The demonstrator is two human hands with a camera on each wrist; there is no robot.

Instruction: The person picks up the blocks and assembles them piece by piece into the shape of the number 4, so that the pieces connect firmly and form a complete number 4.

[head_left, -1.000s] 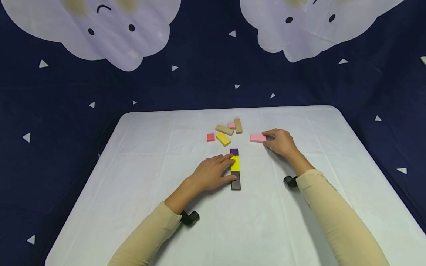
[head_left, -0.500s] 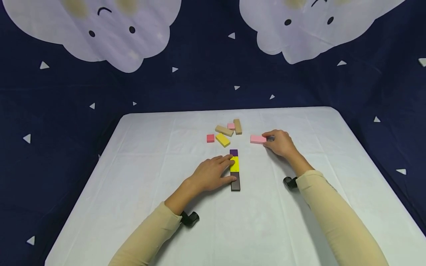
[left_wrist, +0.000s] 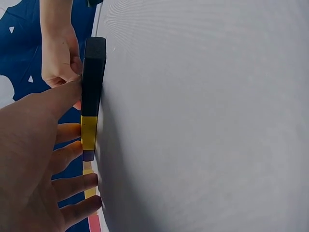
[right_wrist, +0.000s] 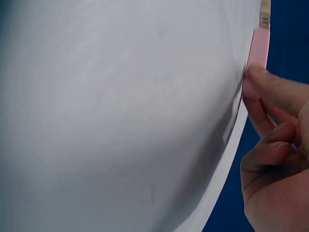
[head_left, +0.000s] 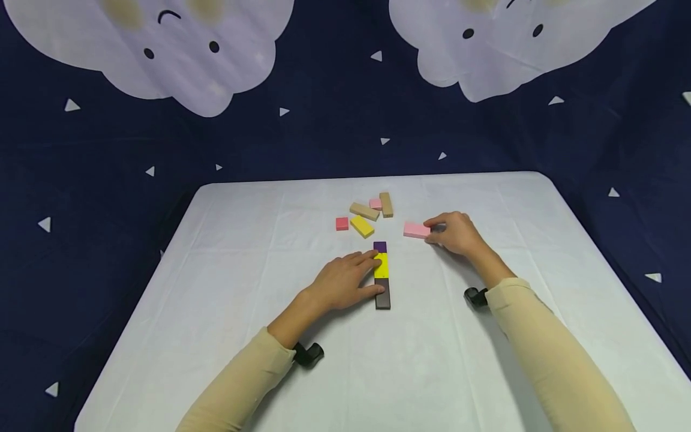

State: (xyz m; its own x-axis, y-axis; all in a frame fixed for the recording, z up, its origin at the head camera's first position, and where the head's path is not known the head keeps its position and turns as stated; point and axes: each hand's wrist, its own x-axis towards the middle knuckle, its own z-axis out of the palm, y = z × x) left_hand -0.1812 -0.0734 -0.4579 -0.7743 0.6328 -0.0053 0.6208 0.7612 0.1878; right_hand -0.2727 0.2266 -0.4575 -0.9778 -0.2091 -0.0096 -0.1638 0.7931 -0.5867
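Observation:
My right hand (head_left: 457, 234) pinches the near end of a pink block (head_left: 415, 230) between thumb and fingers at the right; the right wrist view shows the thumb (right_wrist: 275, 89) on its side. My left hand (head_left: 341, 282) lies beside a straight row of blocks, fingers spread and loosely extended, their tips on it. That row runs away from me: a dark grey block (head_left: 382, 298) nearest, a yellow block (head_left: 382, 270) in the middle, a small purple block (head_left: 380, 246) at the far end. In the left wrist view the thumb (left_wrist: 67, 96) touches the dark block.
Beyond the row lie several loose blocks: a red one (head_left: 342, 224), a yellow one (head_left: 362, 227), a small pink one (head_left: 375, 204) and two wooden ones, one slanted (head_left: 364, 210) and one pointing away (head_left: 385, 204). All are on the white-covered table (head_left: 243, 252), before a dark blue curtain (head_left: 324, 150).
My right hand has shifted the pink block slightly toward me and to the left, turning it a little. My left hand and the row have stayed put.

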